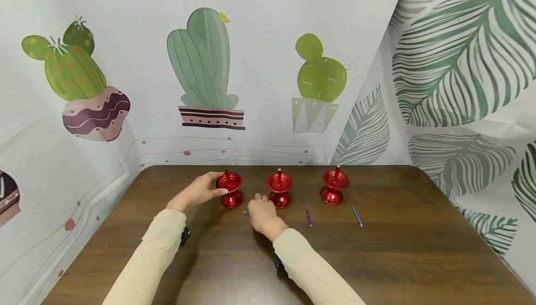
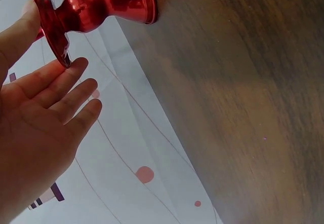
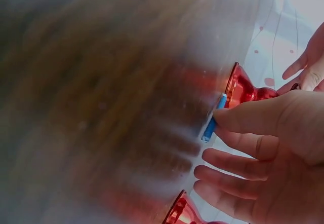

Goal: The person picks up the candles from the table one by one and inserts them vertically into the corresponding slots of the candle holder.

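Observation:
Three red metallic candle holders stand in a row towards the back of the table. My left hand (image 1: 200, 188) holds the dish rim of the leftmost candle holder (image 1: 231, 198) between thumb and fingers; its other fingers stay extended in the left wrist view. That candle holder (image 2: 86, 8) keeps its base on the tabletop. In front of the middle candle holder (image 1: 279, 188), my right hand (image 1: 264, 214) pinches a short, thin blue stick (image 3: 214, 118) between thumb and index finger, low at the table surface. Most of the stick is hidden in the head view, where one end shows.
At the right stands the third candle holder (image 1: 333, 186). A purple stick (image 1: 308, 216) and another blue stick (image 1: 357, 216) lie on the brown wooden table (image 1: 402, 258). Behind the table's back edge hangs a cactus-patterned cloth (image 1: 259, 63).

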Demonstrator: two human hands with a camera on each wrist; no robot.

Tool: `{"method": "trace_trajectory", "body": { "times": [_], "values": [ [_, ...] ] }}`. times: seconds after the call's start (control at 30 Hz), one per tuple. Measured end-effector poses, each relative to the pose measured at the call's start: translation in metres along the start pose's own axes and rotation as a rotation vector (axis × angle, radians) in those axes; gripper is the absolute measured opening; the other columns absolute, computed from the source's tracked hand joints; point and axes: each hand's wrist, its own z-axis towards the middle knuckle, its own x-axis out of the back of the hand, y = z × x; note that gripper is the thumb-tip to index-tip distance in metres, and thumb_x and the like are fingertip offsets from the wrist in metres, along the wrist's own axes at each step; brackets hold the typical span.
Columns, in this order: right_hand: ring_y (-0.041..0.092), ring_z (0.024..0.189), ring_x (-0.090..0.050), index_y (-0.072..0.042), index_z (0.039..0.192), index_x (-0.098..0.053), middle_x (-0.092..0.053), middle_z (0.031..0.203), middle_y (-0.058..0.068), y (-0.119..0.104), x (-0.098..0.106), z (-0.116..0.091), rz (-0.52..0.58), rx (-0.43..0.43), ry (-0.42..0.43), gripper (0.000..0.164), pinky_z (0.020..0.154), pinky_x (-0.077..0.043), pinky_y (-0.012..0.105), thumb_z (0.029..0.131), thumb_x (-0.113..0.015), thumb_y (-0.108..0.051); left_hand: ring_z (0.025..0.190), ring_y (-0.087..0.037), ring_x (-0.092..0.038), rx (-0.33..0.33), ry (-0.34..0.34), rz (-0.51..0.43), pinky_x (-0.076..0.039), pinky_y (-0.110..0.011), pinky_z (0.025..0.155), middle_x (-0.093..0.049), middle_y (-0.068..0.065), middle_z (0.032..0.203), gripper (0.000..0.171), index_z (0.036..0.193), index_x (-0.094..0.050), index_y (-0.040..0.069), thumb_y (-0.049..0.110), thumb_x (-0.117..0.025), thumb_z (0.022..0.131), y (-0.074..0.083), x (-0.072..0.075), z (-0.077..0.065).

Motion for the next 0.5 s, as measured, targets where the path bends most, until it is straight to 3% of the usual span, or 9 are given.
{"method": "trace_trajectory", "body": {
  "times": [0.27, 0.5],
  "values": [
    [0.026, 0.079, -0.062, 0.0, 0.09, -0.061, -0.057, 0.085, 0.01, 0.004, 0.005, 0.0, 0.07, 0.066, 0.071, 0.012, 0.063, -0.054, 0.035, 0.082, -0.07, -0.003, 0.13, -0.043, -0.041, 0.001, 0.004, -0.011, -0.034, -0.055, 0.106, -0.045, -0.028, 0.139, 0.064, 0.139, -0.043, -0.008, 0.021, -0.07, 0.089, 0.001, 0.001, 0.0],
    [0.017, 0.06, -0.057, -0.004, 0.083, -0.054, -0.055, 0.068, 0.004, 0.01, 0.022, 0.004, 0.23, 0.108, 0.033, 0.015, 0.051, -0.048, 0.029, 0.079, -0.067, 0.003, 0.129, -0.044, -0.042, -0.009, -0.002, 0.006, -0.034, -0.055, 0.105, -0.046, -0.029, 0.137, 0.064, 0.137, -0.043, -0.01, 0.022, -0.07, 0.089, 0.002, 0.0, 0.002]
  ]
}}
